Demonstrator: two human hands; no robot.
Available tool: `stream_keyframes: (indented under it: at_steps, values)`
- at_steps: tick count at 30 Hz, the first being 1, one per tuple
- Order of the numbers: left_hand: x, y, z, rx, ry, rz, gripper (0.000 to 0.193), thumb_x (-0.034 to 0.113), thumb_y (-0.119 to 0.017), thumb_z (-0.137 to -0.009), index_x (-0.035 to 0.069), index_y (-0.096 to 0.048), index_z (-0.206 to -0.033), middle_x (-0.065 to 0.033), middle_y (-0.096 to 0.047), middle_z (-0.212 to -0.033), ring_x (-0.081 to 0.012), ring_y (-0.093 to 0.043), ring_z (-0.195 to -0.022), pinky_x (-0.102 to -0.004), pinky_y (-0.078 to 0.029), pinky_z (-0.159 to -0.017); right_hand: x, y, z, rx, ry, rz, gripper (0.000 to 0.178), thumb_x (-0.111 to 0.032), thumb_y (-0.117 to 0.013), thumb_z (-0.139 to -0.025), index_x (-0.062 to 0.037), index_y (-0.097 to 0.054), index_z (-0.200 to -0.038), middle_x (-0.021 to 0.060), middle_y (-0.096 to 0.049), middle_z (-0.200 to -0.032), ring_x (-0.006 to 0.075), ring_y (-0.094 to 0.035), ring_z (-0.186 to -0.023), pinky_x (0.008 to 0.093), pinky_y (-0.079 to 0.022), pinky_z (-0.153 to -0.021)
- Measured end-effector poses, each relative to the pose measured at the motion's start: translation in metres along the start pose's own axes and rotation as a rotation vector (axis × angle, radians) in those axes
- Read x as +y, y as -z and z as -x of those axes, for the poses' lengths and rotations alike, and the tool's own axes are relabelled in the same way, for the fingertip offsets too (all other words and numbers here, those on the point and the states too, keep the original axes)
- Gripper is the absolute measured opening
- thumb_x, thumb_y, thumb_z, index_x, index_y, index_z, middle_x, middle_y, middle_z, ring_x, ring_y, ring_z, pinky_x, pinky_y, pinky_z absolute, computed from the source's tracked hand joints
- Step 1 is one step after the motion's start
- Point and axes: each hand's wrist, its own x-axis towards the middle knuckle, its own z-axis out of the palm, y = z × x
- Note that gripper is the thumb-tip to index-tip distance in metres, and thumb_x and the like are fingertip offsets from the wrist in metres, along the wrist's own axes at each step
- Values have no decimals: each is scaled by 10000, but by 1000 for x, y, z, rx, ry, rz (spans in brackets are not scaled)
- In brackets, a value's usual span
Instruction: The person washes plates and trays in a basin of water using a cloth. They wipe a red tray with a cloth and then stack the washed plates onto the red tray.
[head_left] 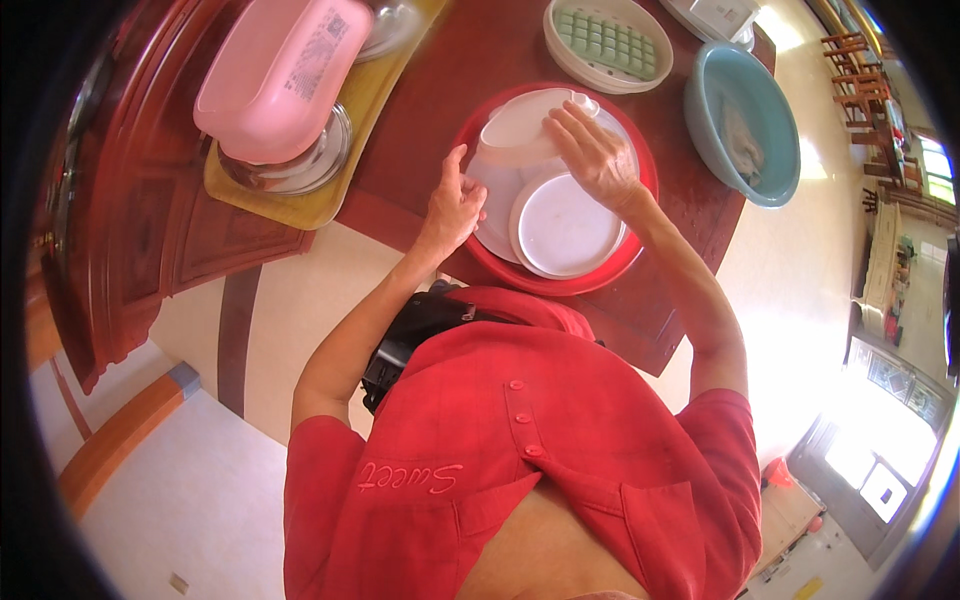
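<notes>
A red round basin [645,180] on the dark red wooden table holds several white dishes. Inside it, a round white dish [568,228] lies nearest me over a larger white piece [492,222]. Toward the far side is a smooth white oval piece [518,122], its lower edge blurred. My right hand [595,158] reaches over this oval piece with fingers stretched out; its thumb is hidden. At the basin's left rim, my left hand [458,208] has its index finger raised and the others loosely bent, with nothing visible in it.
Behind the basin stands a pale tub [553,50] with a green gridded tray [610,45]. A blue-green basin [700,110] with cloth-like contents sits at the right table edge. At left, a yellow tray [318,212] carries a pink container [265,80] over clear dishes.
</notes>
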Motion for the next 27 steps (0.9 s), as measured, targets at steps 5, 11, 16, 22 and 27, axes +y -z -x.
stream_keyframes:
  at_steps: [5, 11, 16, 22, 27]
  values:
    - [-4, -1, -3, -36, -96, -176, 581, 39, -520, -808, 97, -286, -1336, -123, -592, -799, -235, -602, -632, -348, -488, -588, -3, 3, 11, -24, -17, -19, 336, -12, -593, -670, -13, -582, -1006, 114, -611, -1022, 286, -611, -967, 333, -550, -695]
    - [0, -2, -4, -37, -155, -305, 579, 27, -523, -786, 73, -305, -1321, -175, -600, -849, -346, -603, -788, -428, -471, -732, -3, 4, 29, -114, -56, -121, 372, 5, -576, -686, -25, -549, -1055, 121, -549, -1145, 296, -569, -1039, 339, -543, -717]
    - [5, -3, -5, -5, -308, -461, 567, 29, -517, -790, 61, -314, -1318, -208, -572, -1023, -366, -586, -862, -439, -470, -770, -4, 8, 39, -297, -110, -199, 394, 28, -551, -711, -26, -510, -1099, 148, -456, -1265, 315, -483, -1149, 380, -517, -764]
    - [-3, -6, -9, 14, -485, -597, 565, 32, -522, -794, 70, -321, -1321, -227, -540, -1099, -397, -571, -892, -449, -478, -782, -2, 19, 31, -363, -122, -267, 409, 30, -544, -725, -42, -499, -1125, 152, -371, -1343, 338, -403, -1216, 434, -470, -832]
    - [-3, -4, -7, -24, -445, -616, 555, 40, -533, -789, 70, -336, -1306, -225, -549, -1050, -398, -574, -882, -457, -491, -723, 11, 30, 24, -414, -41, -212, 366, -3, -542, -735, -35, -525, -1099, 163, -421, -1292, 322, -431, -1176, 403, -489, -750]
